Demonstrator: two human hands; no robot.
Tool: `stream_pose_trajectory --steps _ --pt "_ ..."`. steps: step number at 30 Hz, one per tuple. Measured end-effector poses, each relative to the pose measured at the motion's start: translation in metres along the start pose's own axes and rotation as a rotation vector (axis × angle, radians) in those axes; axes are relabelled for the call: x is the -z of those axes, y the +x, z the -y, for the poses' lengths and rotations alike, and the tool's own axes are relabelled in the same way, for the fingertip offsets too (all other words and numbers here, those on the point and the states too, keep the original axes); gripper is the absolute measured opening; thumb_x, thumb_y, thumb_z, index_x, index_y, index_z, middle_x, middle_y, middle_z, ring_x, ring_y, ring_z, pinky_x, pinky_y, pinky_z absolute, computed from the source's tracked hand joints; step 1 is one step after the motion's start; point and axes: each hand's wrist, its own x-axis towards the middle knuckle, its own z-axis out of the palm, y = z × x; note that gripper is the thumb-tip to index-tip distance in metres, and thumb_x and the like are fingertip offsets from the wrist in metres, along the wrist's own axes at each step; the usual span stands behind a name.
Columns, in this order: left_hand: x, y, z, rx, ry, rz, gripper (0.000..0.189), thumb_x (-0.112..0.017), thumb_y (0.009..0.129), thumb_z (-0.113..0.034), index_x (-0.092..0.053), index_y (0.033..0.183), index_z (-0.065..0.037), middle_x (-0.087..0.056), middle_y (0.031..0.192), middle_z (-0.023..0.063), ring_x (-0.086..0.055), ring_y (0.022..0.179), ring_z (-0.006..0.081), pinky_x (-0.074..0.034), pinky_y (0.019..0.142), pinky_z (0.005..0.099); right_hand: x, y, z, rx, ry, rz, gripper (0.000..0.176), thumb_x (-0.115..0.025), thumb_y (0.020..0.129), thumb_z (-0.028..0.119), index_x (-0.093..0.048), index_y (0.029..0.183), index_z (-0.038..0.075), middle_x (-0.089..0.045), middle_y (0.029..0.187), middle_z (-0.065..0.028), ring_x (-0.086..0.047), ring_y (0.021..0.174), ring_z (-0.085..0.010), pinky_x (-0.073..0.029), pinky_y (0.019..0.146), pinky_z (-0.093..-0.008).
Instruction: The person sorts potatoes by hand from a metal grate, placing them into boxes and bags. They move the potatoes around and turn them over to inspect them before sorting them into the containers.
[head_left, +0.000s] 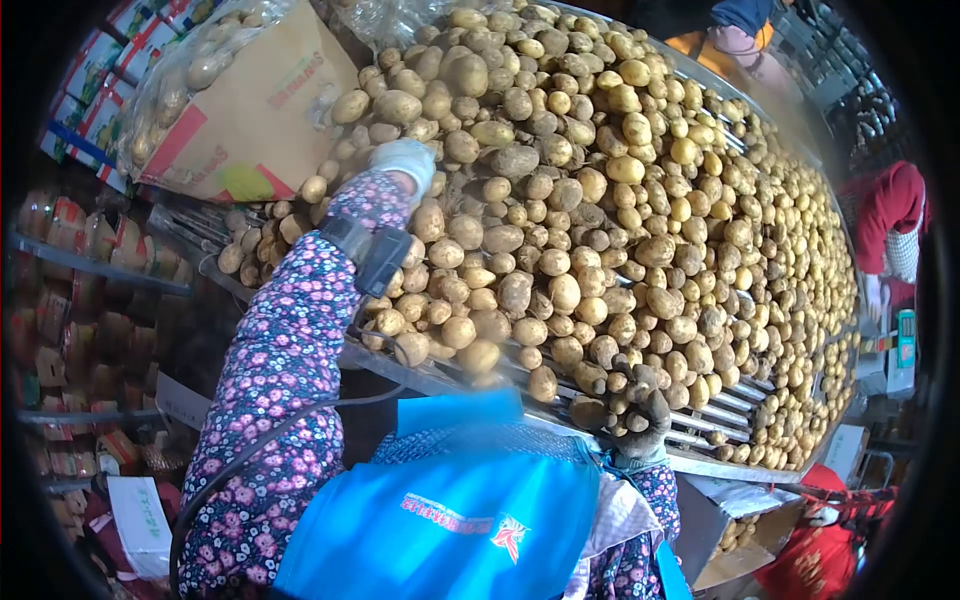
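A broad heap of potatoes (560, 292) covers a slatted metal sorting table (722, 412) in front of me. My left hand (405, 165), in a pale glove, reaches over the heap's left side beside the cardboard box. Its fingers are hidden from view, so whether it grips a potato cannot be told. My right hand (643, 425) is at the near edge of the table in a soiled, dark-tipped glove. Its fingers are curled round what looks like a small potato. Darker potatoes (587, 412) lie just left of it.
An opened cardboard box (270, 110) with plastic lining leans at the upper left. Below the table's right end stands a carton (745, 550) with potatoes. Another person's red sleeve (885, 215) shows at the far right. A cable (290, 415) runs along my left arm.
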Motion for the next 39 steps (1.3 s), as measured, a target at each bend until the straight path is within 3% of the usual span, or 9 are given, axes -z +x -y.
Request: stream_pose_trajectory --steps 4,8,16,21,24,26,33,38,39 --pt "0.0 -0.036 0.019 -0.274 -0.595 0.048 0.044 -0.07 0.082 -0.036 -0.071 0.117 -0.011 -0.066 0.116 0.0178 -0.064 0.108 0.0267 -0.051 0.095 0.0367 -0.004 -0.001 0.003 -0.004 0.038 0.093 0.077 -0.069 0.081 0.052 -0.051 0.128 -0.006 -0.064 0.094 -0.0099 -0.061 0.067 -0.0134 -0.051 0.049 -0.0217" --pt "0.018 -0.092 -0.045 -0.453 -0.181 -0.018 0.045 -0.058 0.088 -0.031 -0.058 0.133 -0.026 -0.058 0.121 0.0145 -0.066 0.1 0.0282 -0.049 0.094 0.047 0.006 0.003 -0.004 -0.03 0.037 0.036 0.077 -0.075 0.078 0.049 -0.051 0.129 -0.004 -0.064 0.099 -0.0126 -0.062 0.069 -0.0143 -0.055 0.052 -0.0227" --pt "-0.015 -0.061 -0.095 -0.351 0.134 -0.208 0.027 -0.05 0.095 -0.018 -0.063 0.119 -0.018 -0.062 0.115 0.0188 -0.068 0.096 0.0316 -0.056 0.075 0.0458 -0.013 -0.001 0.0 -0.02 0.056 0.08 0.073 -0.069 0.083 0.045 -0.051 0.129 -0.008 -0.064 0.092 -0.0121 -0.064 0.077 -0.0178 -0.054 0.059 -0.0251" --pt "-0.011 -0.066 -0.084 -0.377 0.12 -0.095 0.038 -0.046 0.097 -0.014 -0.056 0.134 -0.02 -0.058 0.128 0.0202 -0.065 0.107 0.0359 -0.056 0.082 0.0457 0.004 -0.004 -0.004 0.041 0.01 0.133 0.074 -0.067 0.083 0.046 -0.051 0.127 -0.011 -0.064 0.076 -0.0085 -0.061 0.065 -0.0176 -0.054 0.065 -0.0278" --pt "-0.006 -0.057 -0.103 -0.269 0.104 -0.039 0.04 -0.044 0.099 -0.015 -0.053 0.138 -0.02 -0.054 0.134 0.0219 -0.063 0.112 0.0377 -0.056 0.085 0.0466 0.007 -0.003 -0.005 0.053 0.005 0.167 0.075 -0.068 0.082 0.046 -0.052 0.128 -0.012 -0.065 0.077 -0.0098 -0.06 0.06 -0.0172 -0.053 0.061 -0.0261" --pt "-0.008 -0.062 -0.102 -0.229 0.125 -0.023 0.041 -0.043 0.101 -0.016 -0.052 0.14 -0.021 -0.051 0.138 0.0218 -0.062 0.114 0.0376 -0.055 0.089 0.0459 0.009 -0.003 -0.006 0.037 0.055 0.196 0.068 -0.071 0.081 0.045 -0.055 0.125 -0.004 -0.065 0.11 -0.0216 -0.069 0.082 -0.0259 -0.053 0.051 -0.0226" --pt "-0.001 -0.074 -0.082 -0.211 -0.051 -0.095 0.041 -0.05 0.094 -0.02 -0.056 0.134 -0.03 -0.052 0.136 0.0197 -0.064 0.111 0.0339 -0.053 0.093 0.0435 0.012 -0.004 0.004 -0.007 -0.037 0.282 0.072 -0.071 0.081 0.045 -0.053 0.126 -0.007 -0.065 0.106 -0.0191 -0.066 0.072 -0.0177 -0.049 0.049 -0.0191" --pt "-0.036 -0.08 -0.046 -0.329 -1.298 -0.246 0.042 -0.063 0.094 -0.037 -0.059 0.125 -0.009 -0.066 0.114 0.0162 -0.067 0.096 0.0252 -0.058 0.08 0.0432 0.002 -0.007 0.004 -0.036 0.031 0.167 0.074 -0.071 0.081 0.045 -0.05 0.13 -0.006 -0.064 0.099 -0.0141 -0.061 0.068 -0.0144 -0.05 0.051 -0.0205" --pt "-0.058 -0.068 -0.038 -0.585 -1.897 0.16 0.039 -0.061 0.096 -0.036 -0.059 0.123 -0.008 -0.065 0.115 0.0159 -0.067 0.094 0.0247 -0.058 0.072 0.0379 0.005 -0.007 0.004 -0.055 0.072 0.157 0.073 -0.071 0.081 0.044 -0.05 0.131 -0.005 -0.063 0.101 -0.0142 -0.061 0.07 -0.0143 -0.05 0.052 -0.0211"
